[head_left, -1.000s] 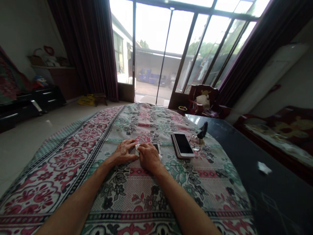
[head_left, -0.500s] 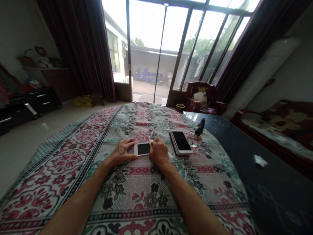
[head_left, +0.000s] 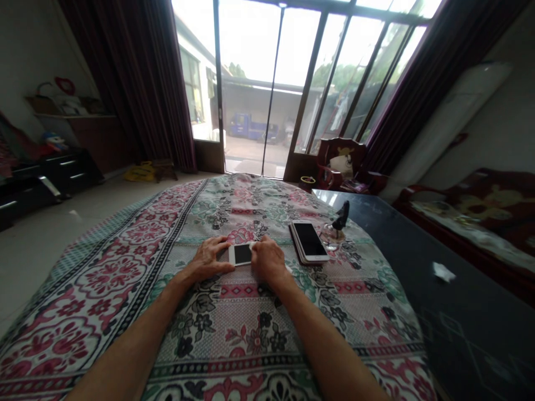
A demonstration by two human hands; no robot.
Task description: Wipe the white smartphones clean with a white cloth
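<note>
While two hands touch one small phone, one larger phone beside

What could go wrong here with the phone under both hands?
1. The small phone lies on a patterned cloth. Pressed by the right hand, it may slip away from the left hand bracing its end.
2. A wider sweep could knock the larger phone or the glass piece beside it.

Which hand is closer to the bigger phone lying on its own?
Right. The right hand sits just left of the bigger phone; the left hand lies beyond the small phone.
</note>
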